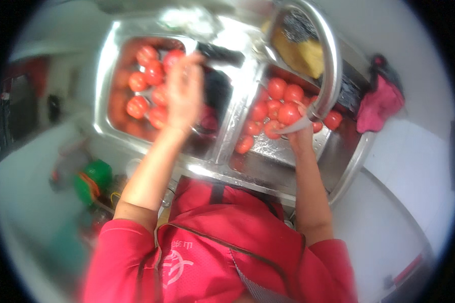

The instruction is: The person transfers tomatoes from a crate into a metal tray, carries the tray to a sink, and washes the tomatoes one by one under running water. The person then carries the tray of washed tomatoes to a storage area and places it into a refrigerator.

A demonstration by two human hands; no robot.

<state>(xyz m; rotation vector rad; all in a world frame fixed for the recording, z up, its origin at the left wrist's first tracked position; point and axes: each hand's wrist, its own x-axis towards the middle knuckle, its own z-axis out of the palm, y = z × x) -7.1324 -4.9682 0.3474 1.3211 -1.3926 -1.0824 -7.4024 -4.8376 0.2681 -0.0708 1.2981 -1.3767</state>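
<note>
A double stainless steel sink lies before me with tomatoes in both basins. My left hand (185,89), blurred, is over the right side of the left basin, beside several tomatoes (153,72); whether it touches one I cannot tell. In the right basin, my right hand (303,121) is among a pile of tomatoes (275,106), partly hidden behind the curved faucet (331,75) and its stream of water (294,125). A tomato (289,113) sits against its fingers; the grip is not clear.
Behind the faucet are a yellow cloth (311,57) and a steel wool scourer (298,25). A pink cloth (379,102) hangs over the right rim. The raised divider (231,121) separates the basins. A green object (94,180) is at the lower left.
</note>
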